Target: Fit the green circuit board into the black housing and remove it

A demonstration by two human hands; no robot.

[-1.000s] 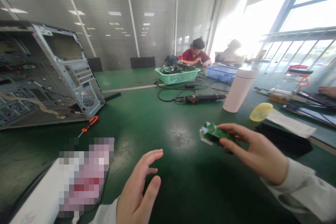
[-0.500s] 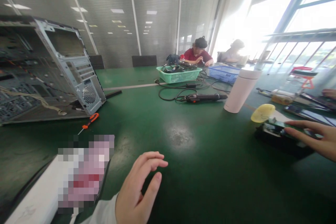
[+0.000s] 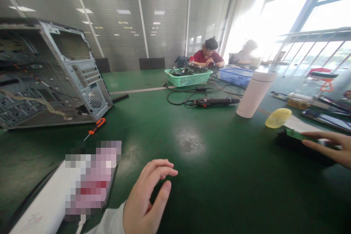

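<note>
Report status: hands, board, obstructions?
Left hand open, empty. Right hand at green board, black tray; grip unclear. Yellow object near tray, not blocking.

Matt black tray; metal computer case; smooth bottle; glossy tabletop.

the left hand is loosely curled, palm inward, thumb apart from the fingers; the right hand (only partly in view) reaches out sideways, thumb and fingers pinching.
</note>
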